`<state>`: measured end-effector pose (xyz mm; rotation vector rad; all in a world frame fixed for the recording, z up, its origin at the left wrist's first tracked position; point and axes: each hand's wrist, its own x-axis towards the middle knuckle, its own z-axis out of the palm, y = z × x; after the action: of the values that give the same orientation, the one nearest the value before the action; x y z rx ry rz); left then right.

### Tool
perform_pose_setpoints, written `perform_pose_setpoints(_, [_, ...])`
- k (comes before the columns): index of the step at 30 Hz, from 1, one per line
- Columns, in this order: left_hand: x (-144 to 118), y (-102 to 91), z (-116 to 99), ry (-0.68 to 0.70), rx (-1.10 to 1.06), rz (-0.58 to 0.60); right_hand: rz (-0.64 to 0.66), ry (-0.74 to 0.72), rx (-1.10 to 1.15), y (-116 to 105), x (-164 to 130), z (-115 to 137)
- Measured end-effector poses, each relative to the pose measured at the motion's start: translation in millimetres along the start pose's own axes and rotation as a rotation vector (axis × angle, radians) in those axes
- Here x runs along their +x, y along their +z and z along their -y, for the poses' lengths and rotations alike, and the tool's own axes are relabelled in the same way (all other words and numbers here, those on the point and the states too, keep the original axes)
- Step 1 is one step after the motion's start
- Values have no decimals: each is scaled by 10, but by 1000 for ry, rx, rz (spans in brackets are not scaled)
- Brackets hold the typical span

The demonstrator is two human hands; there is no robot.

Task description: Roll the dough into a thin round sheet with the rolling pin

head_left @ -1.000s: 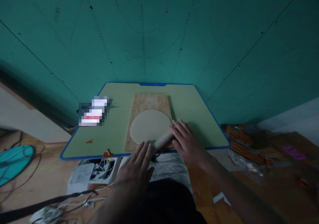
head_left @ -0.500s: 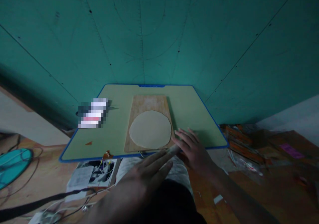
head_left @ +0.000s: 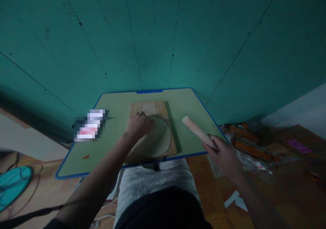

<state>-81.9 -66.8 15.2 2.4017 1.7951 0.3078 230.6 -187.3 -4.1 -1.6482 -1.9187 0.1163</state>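
Teal wall panels rise behind a green, blue-edged bench (head_left: 107,147). Nearest, my right hand (head_left: 225,156) is clenched around one end of the pin (head_left: 197,131), which angles up over the bench's right side. Farther in, my left hand (head_left: 139,124) lies with its grip released, fingers flat on the dough (head_left: 158,139), which rests on the board (head_left: 150,106) mid-bench.

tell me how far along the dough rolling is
Done: the pale round dough sheet lies flat and thin on the wooden board. In hand: the right hand holds the wooden rolling pin off the dough; the left hand rests on its far-left edge. Left: probably moving the sheet.
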Motion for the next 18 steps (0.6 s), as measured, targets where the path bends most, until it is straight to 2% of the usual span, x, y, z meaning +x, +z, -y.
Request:
perform_pose_setpoints(4, [-47,-13,-38,-53,101,21,-9,66,50,43,-11,-7])
perform_pose_setpoints(8, [16,-9,-8,-80,104,25,-5,99,107,86,-21,-10])
perform_pose_setpoints(12, [101,-9,101,-117,31,19,-2,126,159,105,-44,-19])
perform_pose_setpoints(18, [211,-47,271,-96,-150,99,-19,140,162,124,-56,-51])
